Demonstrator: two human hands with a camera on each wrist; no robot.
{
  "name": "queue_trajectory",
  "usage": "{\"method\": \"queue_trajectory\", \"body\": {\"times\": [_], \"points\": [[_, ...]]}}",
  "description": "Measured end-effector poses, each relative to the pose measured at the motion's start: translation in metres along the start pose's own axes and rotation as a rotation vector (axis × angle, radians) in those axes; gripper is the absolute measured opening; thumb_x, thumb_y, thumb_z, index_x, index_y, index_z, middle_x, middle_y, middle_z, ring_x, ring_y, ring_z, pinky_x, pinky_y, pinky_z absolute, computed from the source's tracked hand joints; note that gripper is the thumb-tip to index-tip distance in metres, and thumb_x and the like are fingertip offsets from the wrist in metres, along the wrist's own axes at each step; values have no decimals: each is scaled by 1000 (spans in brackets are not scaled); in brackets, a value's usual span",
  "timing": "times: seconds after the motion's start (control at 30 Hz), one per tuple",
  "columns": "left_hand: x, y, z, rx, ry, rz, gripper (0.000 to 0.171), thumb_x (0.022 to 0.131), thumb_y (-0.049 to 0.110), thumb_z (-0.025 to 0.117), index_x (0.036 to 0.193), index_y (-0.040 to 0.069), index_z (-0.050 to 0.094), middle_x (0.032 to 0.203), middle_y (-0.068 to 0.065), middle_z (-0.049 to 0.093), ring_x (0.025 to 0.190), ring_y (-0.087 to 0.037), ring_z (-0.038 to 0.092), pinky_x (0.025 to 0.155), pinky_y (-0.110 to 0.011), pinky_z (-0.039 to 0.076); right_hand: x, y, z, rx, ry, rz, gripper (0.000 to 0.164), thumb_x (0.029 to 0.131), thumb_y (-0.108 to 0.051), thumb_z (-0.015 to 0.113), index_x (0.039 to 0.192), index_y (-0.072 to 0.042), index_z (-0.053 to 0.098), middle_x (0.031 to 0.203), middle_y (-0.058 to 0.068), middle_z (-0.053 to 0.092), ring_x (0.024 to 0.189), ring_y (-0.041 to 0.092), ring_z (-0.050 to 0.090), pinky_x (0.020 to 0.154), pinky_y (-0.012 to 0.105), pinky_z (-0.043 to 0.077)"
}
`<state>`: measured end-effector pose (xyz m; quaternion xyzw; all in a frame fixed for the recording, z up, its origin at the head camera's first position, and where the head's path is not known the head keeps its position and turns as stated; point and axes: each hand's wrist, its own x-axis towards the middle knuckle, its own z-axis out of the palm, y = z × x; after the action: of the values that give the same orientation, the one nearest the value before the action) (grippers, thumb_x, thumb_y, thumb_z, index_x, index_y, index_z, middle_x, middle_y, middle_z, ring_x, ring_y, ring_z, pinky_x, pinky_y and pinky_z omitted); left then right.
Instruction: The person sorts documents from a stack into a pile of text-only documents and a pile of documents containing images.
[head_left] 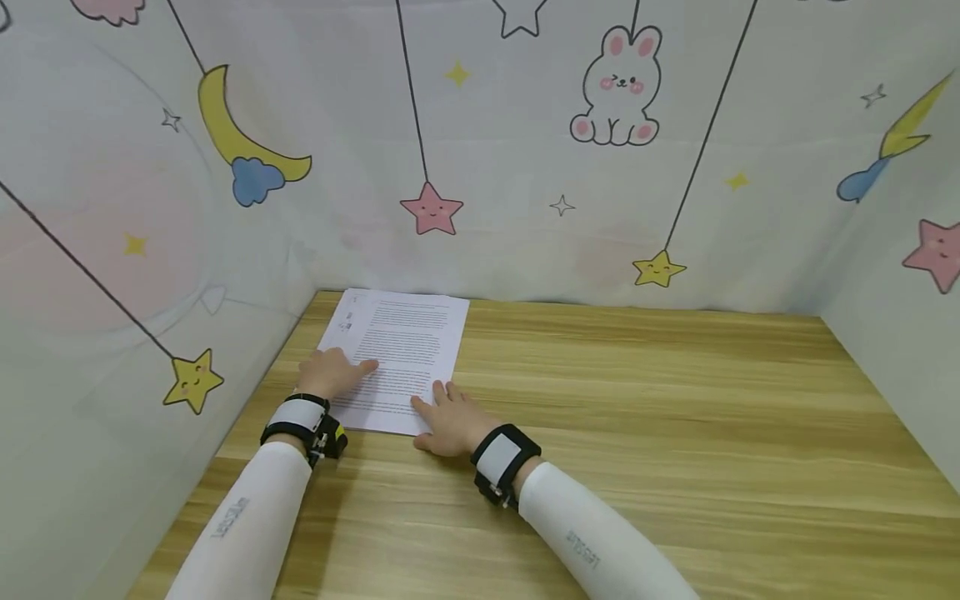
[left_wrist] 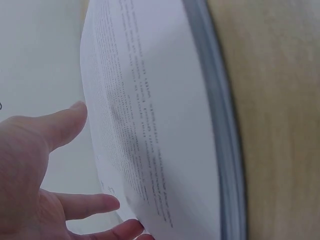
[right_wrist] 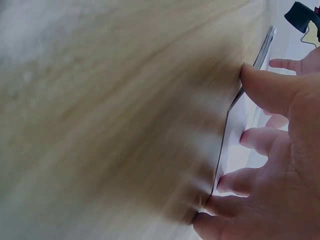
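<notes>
A stack of printed paper sheets (head_left: 405, 350) lies flat at the far left of the table. My left hand (head_left: 327, 372) is at the stack's left edge, thumb stretched out over the top page. In the left wrist view that hand (left_wrist: 30, 165) has its fingers apart, some fingertips at the sheets' edge; the stack (left_wrist: 187, 135) shows several layers along its near side. At the near right corner is my right hand (head_left: 453, 423), fingers spread. The right wrist view shows the right hand (right_wrist: 280, 160) with fingertips along the stack's edge and the thumb at its near side.
The wooden table (head_left: 637, 417) extends to the right of the paper. White cloth walls (head_left: 510, 250) with printed stars, moons and a rabbit stand behind and on both sides. The left wall runs close beside the stack. Each wrist carries a strapped black camera (head_left: 492, 487).
</notes>
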<state>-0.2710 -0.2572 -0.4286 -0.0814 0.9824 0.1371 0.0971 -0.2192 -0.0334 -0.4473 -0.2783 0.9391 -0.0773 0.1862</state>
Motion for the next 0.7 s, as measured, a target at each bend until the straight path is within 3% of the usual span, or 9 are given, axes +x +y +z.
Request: {"method": "queue_trajectory", "body": {"times": [0.3, 0.47, 0.7], "points": [[3, -2, -5, -173, -52, -60, 85, 94, 55, 52, 138, -17, 41, 130, -39, 49, 106, -42, 53, 76, -42, 50, -2, -4, -1, 10, -3, -1, 66, 100, -47, 50, 158, -23, 28, 166, 19, 16, 154, 38, 15, 124, 46, 22], [6, 2, -4, -272, -93, -49, 81, 95, 51, 55, 136, -18, 40, 117, -30, 57, 88, -28, 59, 63, -27, 48, -3, -2, -1, -3, 21, -7, 66, 100, -47, 51, 157, -23, 30, 165, 19, 18, 154, 38, 17, 124, 47, 24], [8, 3, 3, -528, -169, -29, 66, 98, 35, 55, 139, -14, 37, 118, -25, 56, 89, -22, 63, 66, -24, 52, -2, 4, 4, 16, 38, -28, 66, 99, -47, 52, 157, -23, 31, 165, 20, 19, 154, 39, 17, 124, 47, 23]]}}
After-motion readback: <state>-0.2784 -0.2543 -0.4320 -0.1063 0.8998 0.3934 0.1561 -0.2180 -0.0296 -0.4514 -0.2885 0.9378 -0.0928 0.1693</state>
